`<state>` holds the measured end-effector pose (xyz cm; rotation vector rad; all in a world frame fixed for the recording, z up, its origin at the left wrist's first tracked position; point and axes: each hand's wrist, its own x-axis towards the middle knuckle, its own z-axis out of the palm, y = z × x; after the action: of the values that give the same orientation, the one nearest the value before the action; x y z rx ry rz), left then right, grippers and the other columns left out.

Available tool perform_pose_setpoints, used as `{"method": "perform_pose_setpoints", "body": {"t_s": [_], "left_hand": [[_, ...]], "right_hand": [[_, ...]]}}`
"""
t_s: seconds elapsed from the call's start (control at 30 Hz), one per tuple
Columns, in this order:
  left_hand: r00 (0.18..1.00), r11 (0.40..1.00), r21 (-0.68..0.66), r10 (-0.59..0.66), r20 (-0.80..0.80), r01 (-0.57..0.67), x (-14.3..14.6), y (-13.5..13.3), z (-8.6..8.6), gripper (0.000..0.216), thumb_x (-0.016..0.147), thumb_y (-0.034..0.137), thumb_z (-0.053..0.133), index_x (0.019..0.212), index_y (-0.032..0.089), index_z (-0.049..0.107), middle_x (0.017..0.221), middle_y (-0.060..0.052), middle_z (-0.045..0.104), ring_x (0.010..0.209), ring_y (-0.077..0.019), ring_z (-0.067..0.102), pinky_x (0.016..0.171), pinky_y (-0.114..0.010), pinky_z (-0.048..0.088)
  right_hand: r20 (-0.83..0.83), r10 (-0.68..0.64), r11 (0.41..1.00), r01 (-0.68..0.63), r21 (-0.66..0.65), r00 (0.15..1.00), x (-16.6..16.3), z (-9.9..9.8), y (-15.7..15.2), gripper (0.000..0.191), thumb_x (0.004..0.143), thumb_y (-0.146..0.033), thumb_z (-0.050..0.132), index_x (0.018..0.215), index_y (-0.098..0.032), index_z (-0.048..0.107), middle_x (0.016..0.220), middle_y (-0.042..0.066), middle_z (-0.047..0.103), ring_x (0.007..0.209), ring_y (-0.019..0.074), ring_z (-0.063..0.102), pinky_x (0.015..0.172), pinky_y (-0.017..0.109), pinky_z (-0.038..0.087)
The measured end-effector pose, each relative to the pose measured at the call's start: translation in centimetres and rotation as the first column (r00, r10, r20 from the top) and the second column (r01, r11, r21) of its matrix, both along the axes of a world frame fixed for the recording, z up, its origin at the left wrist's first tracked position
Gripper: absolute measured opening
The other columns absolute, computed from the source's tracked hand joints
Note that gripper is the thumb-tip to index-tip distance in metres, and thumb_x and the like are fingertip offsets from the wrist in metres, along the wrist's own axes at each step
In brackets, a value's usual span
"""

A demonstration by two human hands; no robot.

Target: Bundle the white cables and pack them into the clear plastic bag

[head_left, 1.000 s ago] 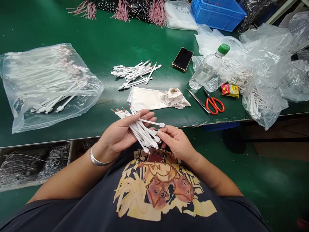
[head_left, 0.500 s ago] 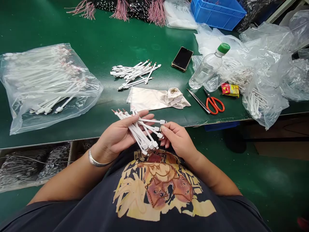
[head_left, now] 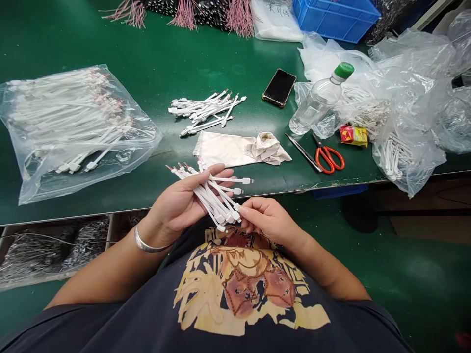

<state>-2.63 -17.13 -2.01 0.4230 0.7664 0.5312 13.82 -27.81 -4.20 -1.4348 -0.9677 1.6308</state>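
**Two hands on one bundle of white cables (head_left: 213,200), held over the lap**

Observed from beside the seated person.

- Left hand (head_left: 180,203): palm up, fingers (head_left: 220,172) curled over the bundle and pressing it into the palm. A silver bracelet (head_left: 145,243) sits on that wrist.
- Right hand (head_left: 268,220): fingers (head_left: 246,212) drawn together, the tips pinching connector ends at the lower right end of the bundle.
- Bundle position: just off the near edge of the green tabletop (head_left: 165,63), above the printed shirt, not touching the tabletop. It lies slanted, red-tipped ends up and to the left, white plugs down and to the right. Two cables splay out to the right of the rest.

On the tabletop, from left to right:

- clear plastic bag (head_left: 73,127) full of similar cables
- loose pile of cables (head_left: 206,112)
- crumpled cream cloth (head_left: 239,149), just beyond the hands
- dark phone (head_left: 279,87)
- clear bottle (head_left: 318,100) with a green cap, lying tilted against more plastic bags
- tweezers (head_left: 303,153) beside orange-handled scissors (head_left: 328,158)

A blue crate (head_left: 334,17) stands at the far edge.
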Motion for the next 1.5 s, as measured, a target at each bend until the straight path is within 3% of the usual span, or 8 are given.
{"method": "perform_pose_setpoints", "body": {"t_s": [0.17, 0.3, 0.43, 0.7, 0.83, 0.93, 1.1, 1.5], "left_hand": [[0.999, 0.999, -0.052, -0.002, -0.032, 0.000, 0.0, 0.0, 0.2, 0.027, 0.087, 0.013, 0.047, 0.109, 0.012, 0.063, 0.105, -0.011, 0.069, 0.087, -0.0204, 0.068, 0.082, -0.039, 0.057], [1.000, 0.997, -0.075, -0.014, -0.001, 0.014, 0.2, -0.2, 0.3, 0.026, 0.086, 0.014, 0.048, 0.106, 0.012, 0.064, 0.105, -0.012, 0.069, 0.088, -0.0223, 0.068, 0.081, -0.038, 0.056], [0.999, 0.994, -0.113, -0.004, 0.033, 0.008, 0.0, -0.6, 0.3, 0.023, 0.086, 0.015, 0.049, 0.101, 0.010, 0.066, 0.103, -0.013, 0.070, 0.087, -0.0218, 0.068, 0.083, -0.036, 0.053], [0.994, 0.996, -0.089, 0.024, 0.103, -0.015, -0.2, -1.0, 0.1, 0.021, 0.087, 0.015, 0.049, 0.097, 0.010, 0.067, 0.103, -0.013, 0.069, 0.088, -0.0216, 0.067, 0.086, -0.037, 0.050], [0.989, 0.996, -0.092, 0.000, 0.145, 0.014, 0.1, -0.8, 0.4, 0.020, 0.087, 0.014, 0.048, 0.096, 0.009, 0.066, 0.101, -0.014, 0.069, 0.089, -0.0225, 0.067, 0.089, -0.039, 0.050], [0.993, 0.999, -0.041, 0.017, 0.120, -0.013, 0.2, -0.1, 1.0, 0.020, 0.087, 0.015, 0.049, 0.099, 0.010, 0.064, 0.101, -0.013, 0.069, 0.087, -0.0227, 0.067, 0.084, -0.039, 0.052], [0.992, 0.993, 0.038, 0.112, 0.057, -0.114, 0.4, 1.3, 1.0, 0.022, 0.089, 0.015, 0.047, 0.102, 0.012, 0.064, 0.107, -0.010, 0.068, 0.090, -0.0218, 0.067, 0.079, -0.036, 0.056], [0.995, 0.994, 0.036, 0.099, 0.018, -0.099, 0.8, 1.1, 0.4, 0.023, 0.089, 0.015, 0.045, 0.096, 0.012, 0.067, 0.106, -0.010, 0.068, 0.093, -0.0222, 0.066, 0.082, -0.037, 0.055]], "right_hand": [[0.073, -0.038, 0.999, 0.036, 0.026, 0.997, 0.2, -0.1, 0.5, 0.032, 0.083, -0.048, 0.056, 0.084, -0.016, 0.058, 0.071, 0.000, 0.062, 0.054, 0.0082, 0.056, 0.043, 0.017, 0.039], [0.058, -0.141, 0.980, 0.131, 0.148, 0.988, -0.6, 0.0, 1.5, 0.032, 0.082, -0.046, 0.058, 0.097, -0.018, 0.058, 0.079, 0.000, 0.063, 0.060, 0.0095, 0.055, 0.049, 0.019, 0.042], [0.074, -0.213, 0.945, 0.186, 0.268, 0.974, -1.6, -0.2, 2.4, 0.023, 0.082, -0.040, 0.060, 0.084, -0.017, 0.057, 0.076, 0.000, 0.060, 0.068, 0.0115, 0.053, 0.063, 0.023, 0.043], [0.174, -0.237, 0.915, 0.159, 0.370, 0.956, -1.8, -0.6, 3.2, 0.034, 0.080, -0.045, 0.062, 0.064, -0.018, 0.048, 0.059, -0.003, 0.043, 0.057, 0.0105, 0.039, 0.053, 0.024, 0.034], [0.103, -0.219, 0.928, 0.174, 0.330, 0.970, -1.2, -0.6, 3.3, 0.037, 0.082, -0.050, 0.057, 0.068, -0.016, 0.056, 0.062, 0.000, 0.051, 0.058, 0.0117, 0.046, 0.053, 0.024, 0.039], [-0.054, -0.135, 0.969, 0.143, 0.201, 0.989, -0.3, -0.5, 2.8, 0.047, 0.084, -0.060, 0.046, 0.083, -0.015, 0.060, 0.067, 0.003, 0.058, 0.056, 0.0124, 0.055, 0.048, 0.023, 0.042], [-0.142, -0.039, 0.997, 0.049, 0.065, 0.989, 0.7, -0.3, 1.5, 0.039, 0.075, -0.051, 0.065, 0.088, -0.015, 0.060, 0.077, 0.003, 0.064, 0.060, 0.0105, 0.061, 0.043, 0.016, 0.043], [-0.057, -0.164, 0.977, 0.170, 0.127, 0.985, 0.5, -0.9, 1.6, 0.030, 0.083, -0.045, 0.057, 0.078, -0.015, 0.062, 0.067, 0.001, 0.065, 0.054, 0.0079, 0.060, 0.041, 0.015, 0.040]]}}
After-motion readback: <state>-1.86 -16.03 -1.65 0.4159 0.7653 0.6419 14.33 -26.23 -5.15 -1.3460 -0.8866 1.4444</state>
